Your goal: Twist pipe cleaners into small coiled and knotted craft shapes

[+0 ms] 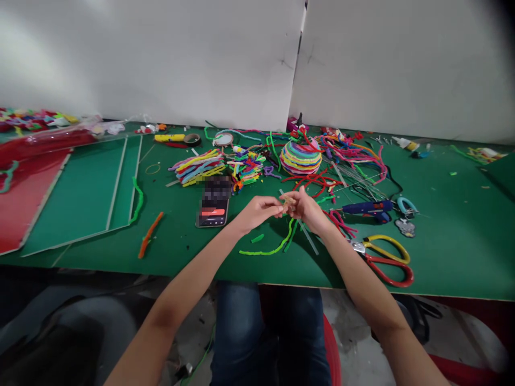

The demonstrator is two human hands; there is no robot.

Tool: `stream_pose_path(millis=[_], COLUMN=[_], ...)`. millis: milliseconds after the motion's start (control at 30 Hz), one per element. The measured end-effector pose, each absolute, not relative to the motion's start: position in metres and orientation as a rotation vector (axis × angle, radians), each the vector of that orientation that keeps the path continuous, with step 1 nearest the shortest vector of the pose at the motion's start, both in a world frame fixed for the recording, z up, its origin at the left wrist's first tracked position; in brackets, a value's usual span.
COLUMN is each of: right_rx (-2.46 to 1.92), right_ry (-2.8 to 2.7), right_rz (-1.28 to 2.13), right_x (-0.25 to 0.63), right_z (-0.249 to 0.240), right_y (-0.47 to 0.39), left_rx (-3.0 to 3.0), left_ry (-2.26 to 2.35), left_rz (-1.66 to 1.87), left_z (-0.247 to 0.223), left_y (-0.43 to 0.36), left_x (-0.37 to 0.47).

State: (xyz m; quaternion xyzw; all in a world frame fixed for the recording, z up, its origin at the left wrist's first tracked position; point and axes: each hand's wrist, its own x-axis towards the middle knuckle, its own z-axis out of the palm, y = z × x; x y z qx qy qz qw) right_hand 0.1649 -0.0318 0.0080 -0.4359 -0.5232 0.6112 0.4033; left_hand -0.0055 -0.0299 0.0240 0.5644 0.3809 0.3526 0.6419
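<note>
My left hand [262, 210] and my right hand [306, 210] meet above the table, fingertips pinching a small tan piece [288, 203] between them. Its kind is too small to make out. Below the hands lie a light green pipe cleaner [277, 250], a short green piece [258, 238] and a clear glue stick [309, 238]. A ball wound with multicoloured pipe cleaners [301, 158] stands just behind. To the right of my right hand rest a blue glue gun [367, 209] and scissors [386, 258] with yellow and red handles.
A phone [213, 201] lies left of my hands, near bundled pipe cleaners [201, 167]. An orange pipe cleaner [151, 235] and green and red boards [86, 187] are farther left. Black tape [192, 140] sits at the back. White panels [193, 59] stand behind the green table [450, 236].
</note>
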Motion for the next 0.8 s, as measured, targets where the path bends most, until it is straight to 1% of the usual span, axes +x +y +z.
stream_pose_path(millis=[67, 300, 533, 800], right_rx=[-1.070, -0.974, -1.044, -1.013], right_ry=[-1.233, -1.088, -1.158, -1.304], right_rz=[1.694, 1.803, 1.618, 1.383], right_x=[0.165, 0.171, 0.167, 0.162], right_z=[0.010, 0.013, 0.013, 0.009], right_y=[-0.032, -0.034, -0.033, -0.032], left_rx=[1.369, 1.543, 1.756, 1.807], left_ry=[0.867, 0.918, 1.053, 1.115], left_rz=[0.788, 0.813, 0.769, 0.836], left_z=[0.022, 0.011, 0.011, 0.014], left_y=[-0.028, -0.023, -0.025, -0.032], left_x=[-0.007, -0.009, -0.009, -0.005])
